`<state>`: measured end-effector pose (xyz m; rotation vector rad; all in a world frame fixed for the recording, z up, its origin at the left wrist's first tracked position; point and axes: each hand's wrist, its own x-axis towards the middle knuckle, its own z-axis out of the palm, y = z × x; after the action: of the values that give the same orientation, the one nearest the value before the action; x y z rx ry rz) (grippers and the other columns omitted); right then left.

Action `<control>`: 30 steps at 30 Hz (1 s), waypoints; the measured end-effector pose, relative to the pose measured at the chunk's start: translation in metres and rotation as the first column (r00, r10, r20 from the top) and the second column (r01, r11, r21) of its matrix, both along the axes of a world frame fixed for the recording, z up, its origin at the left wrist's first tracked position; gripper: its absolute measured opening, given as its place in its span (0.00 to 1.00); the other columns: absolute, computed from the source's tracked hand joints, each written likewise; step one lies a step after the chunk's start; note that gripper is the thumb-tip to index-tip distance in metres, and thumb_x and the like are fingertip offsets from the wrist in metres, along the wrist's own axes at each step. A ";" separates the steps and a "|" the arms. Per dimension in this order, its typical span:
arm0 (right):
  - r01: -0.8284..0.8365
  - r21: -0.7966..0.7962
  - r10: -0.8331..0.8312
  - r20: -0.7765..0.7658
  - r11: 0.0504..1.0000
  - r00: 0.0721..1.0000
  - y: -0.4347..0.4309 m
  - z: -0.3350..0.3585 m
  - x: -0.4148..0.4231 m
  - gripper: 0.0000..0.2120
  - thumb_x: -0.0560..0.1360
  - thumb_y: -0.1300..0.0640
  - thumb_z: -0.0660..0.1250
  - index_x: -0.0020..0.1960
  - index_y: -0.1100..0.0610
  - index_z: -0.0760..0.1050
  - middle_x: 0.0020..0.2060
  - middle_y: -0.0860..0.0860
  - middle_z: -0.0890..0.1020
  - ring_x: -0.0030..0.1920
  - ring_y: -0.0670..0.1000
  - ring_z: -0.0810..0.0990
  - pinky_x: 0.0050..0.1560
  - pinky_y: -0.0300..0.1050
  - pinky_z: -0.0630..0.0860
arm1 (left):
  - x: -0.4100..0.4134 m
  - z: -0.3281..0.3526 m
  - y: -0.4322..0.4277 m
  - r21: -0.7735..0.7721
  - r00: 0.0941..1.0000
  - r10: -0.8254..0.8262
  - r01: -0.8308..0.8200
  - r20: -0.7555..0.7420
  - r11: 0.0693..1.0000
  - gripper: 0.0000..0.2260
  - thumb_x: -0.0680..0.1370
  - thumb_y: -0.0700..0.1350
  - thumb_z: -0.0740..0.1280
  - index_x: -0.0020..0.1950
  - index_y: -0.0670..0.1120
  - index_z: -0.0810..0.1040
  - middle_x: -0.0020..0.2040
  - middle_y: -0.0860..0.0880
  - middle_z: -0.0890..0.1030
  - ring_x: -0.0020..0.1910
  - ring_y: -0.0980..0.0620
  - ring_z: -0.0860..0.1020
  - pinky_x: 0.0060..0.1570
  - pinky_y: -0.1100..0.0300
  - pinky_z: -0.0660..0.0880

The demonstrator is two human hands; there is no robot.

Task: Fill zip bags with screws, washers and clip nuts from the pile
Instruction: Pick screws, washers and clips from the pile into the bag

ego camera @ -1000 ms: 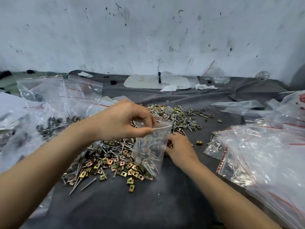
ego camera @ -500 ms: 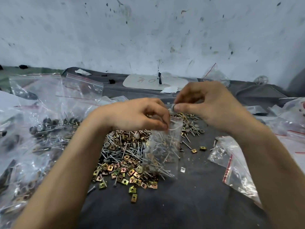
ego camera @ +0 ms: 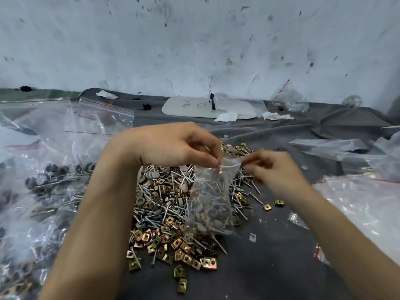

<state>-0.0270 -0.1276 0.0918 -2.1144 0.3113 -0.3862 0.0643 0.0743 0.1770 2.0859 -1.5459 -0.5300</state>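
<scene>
Bagging under way, far from finished. One zip bag (ego camera: 213, 198) is up off the surface (ego camera: 270, 267), hanging just right of the pile's middle, bottom brushing the heap. It is partly loaded: long screws and grey washers show through the film; clip nuts inside are hard to make out. Mouth not sealed. Left hand (ego camera: 173, 148) pinches the near-left corner of the bag's rim between thumb and fingertips, other fingers curled. Right hand (ego camera: 275, 169) is motion-blurred at the right end of the rim, fingers bent toward it; cannot tell whether it grips the film, holds a small part, or holds nothing. The pile (ego camera: 164, 213) is large: screws (ego camera: 151, 219) and washers (ego camera: 151, 175) toward the far side, brass-coloured clip nuts (ego camera: 186, 257) spread along the near edge, a few strays to the right. Filled bags (ego camera: 43, 187) are heaped at left; flat empty bags (ego camera: 357, 204) lie at right. Judgement: some bags done, this one mid-fill, many loads left. Against half a second earlier: the right hand was then raised over the bag's mouth, pinching what looked like a small round part; it has since dropped to the rim's right end. A second ago it was low at the pile behind the bag. Left-hand pinch unchanged throughout.
</scene>
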 end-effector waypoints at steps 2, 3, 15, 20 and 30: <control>-0.041 -0.092 0.037 -0.054 0.995 0.998 0.006 -0.021 0.005 0.11 0.74 0.62 0.70 0.40 0.47 0.81 0.40 0.52 0.83 0.40 0.51 0.80 0.45 0.51 0.77 | 0.003 0.000 -0.004 -0.008 1.000 0.005 -0.005 0.006 1.000 0.07 0.73 0.55 0.66 0.47 0.55 0.81 0.54 0.33 0.78 0.53 0.37 0.77 0.56 0.34 0.71; -0.083 -0.151 0.072 -0.074 0.985 0.995 0.010 -0.029 0.008 0.09 0.74 0.61 0.70 0.42 0.46 0.81 0.42 0.50 0.84 0.43 0.49 0.80 0.47 0.48 0.76 | 0.004 0.001 -0.005 -0.011 1.000 0.009 -0.009 0.006 1.000 0.07 0.73 0.54 0.66 0.47 0.55 0.81 0.54 0.33 0.78 0.54 0.37 0.77 0.56 0.35 0.71; -0.092 -0.118 0.079 -0.113 0.989 0.991 0.032 -0.057 0.021 0.06 0.73 0.56 0.71 0.41 0.48 0.77 0.44 0.45 0.82 0.47 0.48 0.79 0.41 0.31 0.70 | 0.015 -0.006 -0.002 0.023 0.999 0.028 -0.028 -0.018 0.999 0.06 0.73 0.53 0.66 0.46 0.56 0.81 0.53 0.44 0.82 0.56 0.44 0.78 0.59 0.42 0.73; -0.018 -0.097 0.012 -0.062 0.995 0.998 0.039 -0.054 0.021 0.09 0.73 0.57 0.71 0.36 0.47 0.78 0.43 0.44 0.80 0.49 0.49 0.78 0.51 0.46 0.74 | 0.013 -0.008 -0.004 0.027 0.999 0.011 -0.010 -0.040 1.000 0.06 0.73 0.53 0.66 0.47 0.55 0.81 0.54 0.41 0.81 0.56 0.40 0.77 0.58 0.39 0.72; -0.089 0.368 -0.041 0.331 0.925 0.943 0.016 0.028 0.006 0.04 0.71 0.61 0.70 0.41 0.53 0.79 0.36 0.44 0.83 0.40 0.40 0.79 0.42 0.35 0.74 | 0.012 -0.009 -0.007 0.006 0.995 -0.024 0.025 -0.093 1.000 0.04 0.76 0.47 0.67 0.44 0.53 0.82 0.55 0.42 0.82 0.60 0.42 0.77 0.58 0.46 0.70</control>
<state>-0.0209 -0.1116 0.1193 -1.6372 0.1452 -0.6089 0.0765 0.0677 0.1676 2.0201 -1.5204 -0.6332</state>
